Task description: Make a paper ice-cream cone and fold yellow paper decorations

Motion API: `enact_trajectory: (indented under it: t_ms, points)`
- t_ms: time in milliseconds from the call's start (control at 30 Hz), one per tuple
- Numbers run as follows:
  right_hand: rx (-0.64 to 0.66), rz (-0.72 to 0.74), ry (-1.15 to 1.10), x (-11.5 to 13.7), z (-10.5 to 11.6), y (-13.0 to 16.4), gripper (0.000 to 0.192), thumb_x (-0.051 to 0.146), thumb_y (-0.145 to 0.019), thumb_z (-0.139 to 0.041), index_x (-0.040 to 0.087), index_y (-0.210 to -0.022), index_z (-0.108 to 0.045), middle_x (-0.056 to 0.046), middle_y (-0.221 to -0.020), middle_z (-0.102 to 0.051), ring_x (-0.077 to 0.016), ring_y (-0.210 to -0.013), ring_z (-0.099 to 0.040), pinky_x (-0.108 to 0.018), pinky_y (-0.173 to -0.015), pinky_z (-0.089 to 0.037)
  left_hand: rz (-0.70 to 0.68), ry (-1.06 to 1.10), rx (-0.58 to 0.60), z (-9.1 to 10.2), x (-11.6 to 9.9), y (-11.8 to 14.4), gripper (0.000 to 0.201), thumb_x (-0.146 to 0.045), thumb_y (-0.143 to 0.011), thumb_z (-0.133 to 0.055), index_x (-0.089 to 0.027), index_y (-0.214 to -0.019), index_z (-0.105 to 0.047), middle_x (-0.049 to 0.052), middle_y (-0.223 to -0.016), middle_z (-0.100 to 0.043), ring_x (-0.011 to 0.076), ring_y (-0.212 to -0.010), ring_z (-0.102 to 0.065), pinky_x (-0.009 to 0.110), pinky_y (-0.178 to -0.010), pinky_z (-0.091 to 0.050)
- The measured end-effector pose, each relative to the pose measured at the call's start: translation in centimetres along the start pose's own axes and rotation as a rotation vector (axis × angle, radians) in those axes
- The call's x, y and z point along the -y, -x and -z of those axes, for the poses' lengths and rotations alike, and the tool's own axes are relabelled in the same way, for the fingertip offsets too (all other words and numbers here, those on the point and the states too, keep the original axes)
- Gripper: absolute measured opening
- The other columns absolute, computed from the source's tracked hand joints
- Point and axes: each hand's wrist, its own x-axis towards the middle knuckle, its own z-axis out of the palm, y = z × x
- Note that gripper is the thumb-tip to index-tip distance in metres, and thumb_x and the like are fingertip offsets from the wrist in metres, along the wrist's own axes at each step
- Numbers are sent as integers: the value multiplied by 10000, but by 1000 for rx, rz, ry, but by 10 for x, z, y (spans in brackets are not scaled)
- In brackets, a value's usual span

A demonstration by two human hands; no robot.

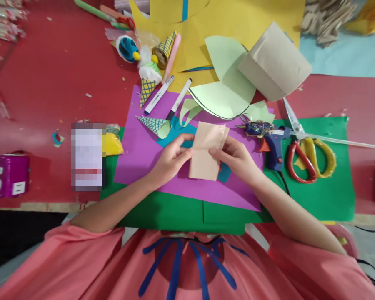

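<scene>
Sitting far left on the red table (43, 83) is a purple box (6, 175). Next, the left hand (171, 160) pinches the left edge of a peach paper piece (206, 152), held just over the purple sheet (137, 154). The right hand (234, 158) pinches its right, zigzag edge. If both pull too hard, I think the thin paper could rip. Further right, the glue gun (273, 146) lies near; a bump could smear glue. Scissors (303, 154) rest beside it.

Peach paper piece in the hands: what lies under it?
Under the peach paper piece a teal scrap peeks out, lying on the purple sheet. How far the teal runs beneath is covered.
</scene>
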Motion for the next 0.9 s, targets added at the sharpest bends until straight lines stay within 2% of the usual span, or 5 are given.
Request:
enact_trajectory:
  t_ms: [267, 533, 667, 800, 900]
  points:
    - [10, 95, -62, -9, -1, -3, 241, 302, -872, -652, 252, -1104, -613, 34, -744, -601, -96, -587, -516, -223, -521, -402, -56, 34, -72, 2, 8, -7, 307, -359, -818, -669, -208, -1070, -580, -40, -639, -690, 152, -593, -679, 256, -607, -541]
    - [53, 308, 167, -9, 7, 2, 309, 87, -873, -473, 206, -875, -758, -33, -895, -686, -127, -774, -606, -266, -672, -452, -249, -41, -40, 9, 23, -5, 130, -273, -882, -603, -221, -844, -716, 1, -903, -734, 137, -863, -681, 232, -759, -529]
    - [62, 384, 289, -6, 9, 7, 315, 104, -875, -443, 192, -854, -744, -58, -889, -670, -172, -867, -606, -318, -760, -470, -299, -110, -71, 7, 17, -2, 182, -305, -893, -562, -196, -815, -685, 6, -800, -695, 117, -758, -642, 223, -699, -512]
    - [-60, 321, 73, -6, 4, 7, 101, 277, -867, -607, 212, -793, -584, -1, -768, -593, -132, -704, -574, -269, -627, -482, -251, -158, -96, 1, 16, 0, 215, -344, -800, -712, -179, -829, -577, -27, -726, -610, 60, -578, -560, 167, -548, -476]
    - [-66, 149, -91, -7, -1, 6, 375, 347, -753, -771, 255, -978, -486, 48, -766, -587, -98, -587, -561, -229, -522, -485, -275, -173, -67, -1, 20, 1, 232, -338, -816, -705, -183, -900, -555, -1, -858, -636, 62, -660, -624, 150, -584, -515]
